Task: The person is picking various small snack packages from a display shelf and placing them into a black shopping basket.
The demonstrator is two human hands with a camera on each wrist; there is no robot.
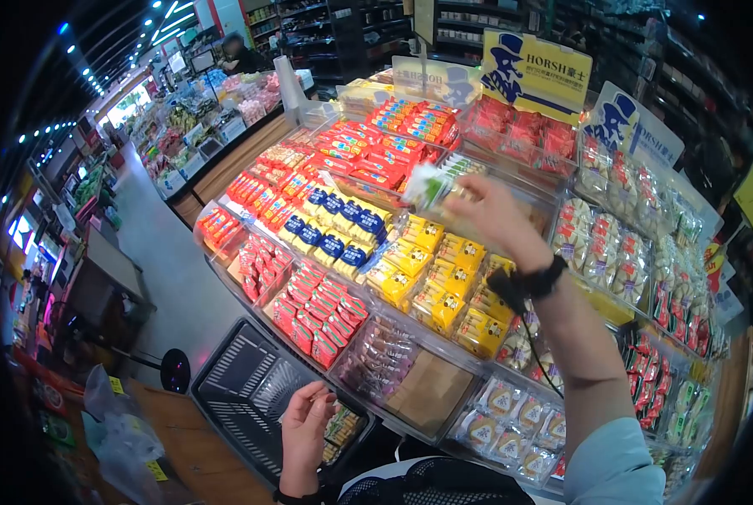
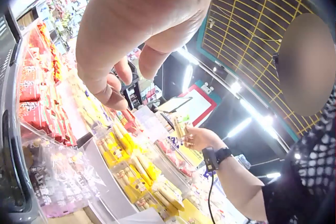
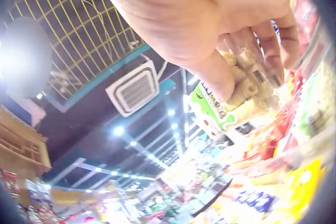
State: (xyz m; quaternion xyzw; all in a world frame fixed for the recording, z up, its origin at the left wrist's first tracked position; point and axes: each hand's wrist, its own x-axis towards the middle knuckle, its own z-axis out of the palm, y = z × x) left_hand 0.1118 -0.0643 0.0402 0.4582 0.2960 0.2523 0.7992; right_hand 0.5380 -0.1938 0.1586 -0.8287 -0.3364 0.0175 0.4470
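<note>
Here's the right hand (image 1: 487, 215), thumb against fingers, pinching a green-and-white snack packet (image 1: 427, 188) up above the display stand (image 1: 431, 394), a lifted hold that probably spares the rows beneath from being knocked. Over to the left hand (image 1: 307, 418): fingers loosely bent, nothing in their grasp, seen over the near end of the dark basket (image 1: 250, 370), apparently spare. That basket sits right beside the stand, presumably for a short reach, with some packs (image 1: 341, 429) at one end. Yellow packets (image 1: 456, 278) and red packets (image 1: 317, 311) lie in separate sections, likely for easy picking.
</note>
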